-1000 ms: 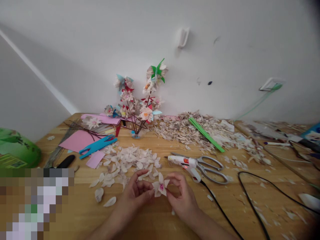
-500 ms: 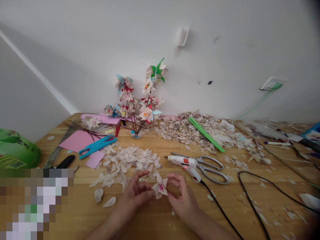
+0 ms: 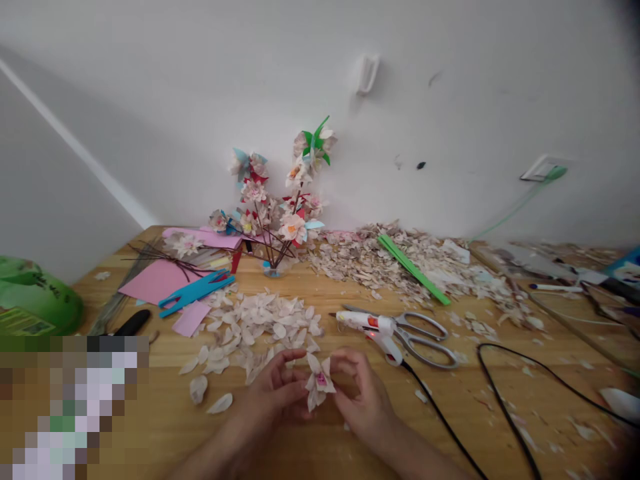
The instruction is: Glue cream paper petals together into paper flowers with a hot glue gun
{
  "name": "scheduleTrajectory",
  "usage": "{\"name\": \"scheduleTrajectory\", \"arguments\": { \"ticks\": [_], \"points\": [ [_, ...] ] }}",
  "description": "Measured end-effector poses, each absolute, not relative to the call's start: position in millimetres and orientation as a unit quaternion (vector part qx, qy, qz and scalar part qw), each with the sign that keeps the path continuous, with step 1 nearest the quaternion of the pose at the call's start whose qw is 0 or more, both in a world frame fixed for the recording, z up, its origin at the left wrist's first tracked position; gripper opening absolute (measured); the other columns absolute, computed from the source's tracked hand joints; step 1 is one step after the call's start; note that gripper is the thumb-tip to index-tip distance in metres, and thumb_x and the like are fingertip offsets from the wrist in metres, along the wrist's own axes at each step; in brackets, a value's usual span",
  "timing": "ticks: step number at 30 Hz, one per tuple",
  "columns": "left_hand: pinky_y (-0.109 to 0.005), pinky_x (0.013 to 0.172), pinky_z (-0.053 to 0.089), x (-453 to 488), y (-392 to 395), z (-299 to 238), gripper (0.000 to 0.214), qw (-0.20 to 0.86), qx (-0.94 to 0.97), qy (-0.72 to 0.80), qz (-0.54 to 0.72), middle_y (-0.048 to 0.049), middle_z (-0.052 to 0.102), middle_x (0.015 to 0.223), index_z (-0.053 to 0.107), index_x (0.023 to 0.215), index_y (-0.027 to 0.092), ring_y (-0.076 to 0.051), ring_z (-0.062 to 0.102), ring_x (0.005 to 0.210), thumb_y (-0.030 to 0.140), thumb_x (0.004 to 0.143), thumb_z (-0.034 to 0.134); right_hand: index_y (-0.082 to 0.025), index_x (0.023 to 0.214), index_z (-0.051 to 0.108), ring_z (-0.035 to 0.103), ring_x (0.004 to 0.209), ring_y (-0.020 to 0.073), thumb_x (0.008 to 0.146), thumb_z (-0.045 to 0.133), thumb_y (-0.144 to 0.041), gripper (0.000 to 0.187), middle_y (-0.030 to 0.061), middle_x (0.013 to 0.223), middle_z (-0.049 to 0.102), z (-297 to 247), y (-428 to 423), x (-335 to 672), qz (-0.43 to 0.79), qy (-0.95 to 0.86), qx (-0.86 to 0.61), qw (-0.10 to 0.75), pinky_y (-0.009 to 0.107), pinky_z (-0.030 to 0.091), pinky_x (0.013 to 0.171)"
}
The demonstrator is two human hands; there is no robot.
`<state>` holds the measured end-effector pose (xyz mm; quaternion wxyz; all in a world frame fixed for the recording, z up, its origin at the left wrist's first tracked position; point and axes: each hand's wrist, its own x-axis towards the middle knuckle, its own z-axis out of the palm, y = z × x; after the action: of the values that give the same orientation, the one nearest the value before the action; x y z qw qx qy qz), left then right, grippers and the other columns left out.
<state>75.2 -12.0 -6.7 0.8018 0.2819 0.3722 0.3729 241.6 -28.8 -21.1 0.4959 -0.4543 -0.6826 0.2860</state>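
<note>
Between my two hands is a small handmade flower (image 3: pixel 319 381) with pale petals and a pink centre that faces me. My left hand (image 3: pixel 280 387) pinches it from the left, its fingers curled and partly hidden behind the petals. From the right, my right hand (image 3: pixel 359 387) touches a petal edge with thumb and fingertips closed. Just beyond the hands lies a pile of loose pale petals (image 3: pixel 265 317). A white glue gun (image 3: pixel 367 323) with a small red light rests to the right, against a pair of scissors (image 3: pixel 425 340).
Finished flowers on brown stems (image 3: pixel 280 220) stand near the wall. Dried petals heap (image 3: pixel 360 260) behind, with a green strip (image 3: pixel 414 270) on top. Pink paper (image 3: pixel 155 287) and blue paper (image 3: pixel 197 291) lie left, near a green bottle (image 3: pixel 40 297). A black cord (image 3: pixel 445 420) crosses the right side.
The flower has turned a little and sits slightly lower, so a petal now points down below its centre. Both hands have shifted only slightly.
</note>
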Motion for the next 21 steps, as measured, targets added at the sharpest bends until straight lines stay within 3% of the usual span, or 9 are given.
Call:
{"name": "scheduleTrajectory", "arguments": {
  "ticks": [9,21],
  "points": [
    [-0.025,0.055,0.052,72.5,-15.4,10.5,0.048,0.815,0.276,0.384,0.335,-0.0008,0.065,0.073,0.047,0.104,0.015,-0.009,0.058,0.057,0.018,0.064,0.074,-0.026,0.104,0.042,0.069,0.078,0.0166,0.072,0.048,-0.008,0.037,0.0006,0.083,0.071,-19.6,-29.7,243.0,0.276,-0.693,-0.46,0.482,0.03,0.054,0.072],
    [-0.024,0.053,0.052,73.7,-17.5,11.6,0.041,0.828,0.255,0.363,0.342,-0.0017,0.064,0.072,0.053,0.096,0.016,-0.01,0.058,0.057,0.021,0.062,0.075,-0.024,0.097,0.045,0.07,0.073,0.0181,0.068,0.047,-0.007,0.034,0.0025,0.078,0.07,-9.2,-29.7,240.4,0.263,-0.699,-0.462,0.478,0.03,0.056,0.068]
  ]
}}
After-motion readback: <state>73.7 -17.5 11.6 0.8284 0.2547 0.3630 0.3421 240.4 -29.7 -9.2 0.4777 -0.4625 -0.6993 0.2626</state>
